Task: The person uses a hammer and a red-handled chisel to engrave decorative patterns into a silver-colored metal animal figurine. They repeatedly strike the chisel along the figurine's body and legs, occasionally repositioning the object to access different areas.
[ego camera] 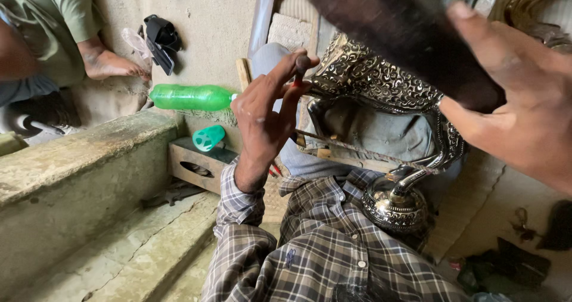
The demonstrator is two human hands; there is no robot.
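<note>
Head view: left hand (265, 114) pinches small punch tool (301, 67) on engraved metal piece (381, 81), pattern mostly covers it; right hand (524, 105) grips dark mallet (405, 34)

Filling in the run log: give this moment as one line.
left hand: pinches small dark punch tool on ornate engraved silver metal vessel | right hand: raised, grips blurred dark wooden mallet

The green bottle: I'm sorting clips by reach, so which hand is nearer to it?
Left. The left hand is just right of the green bottle, close to its cap end, gripping a small tool against the patterned metal piece. The right hand is far right, holding a dark blurred object.
</note>
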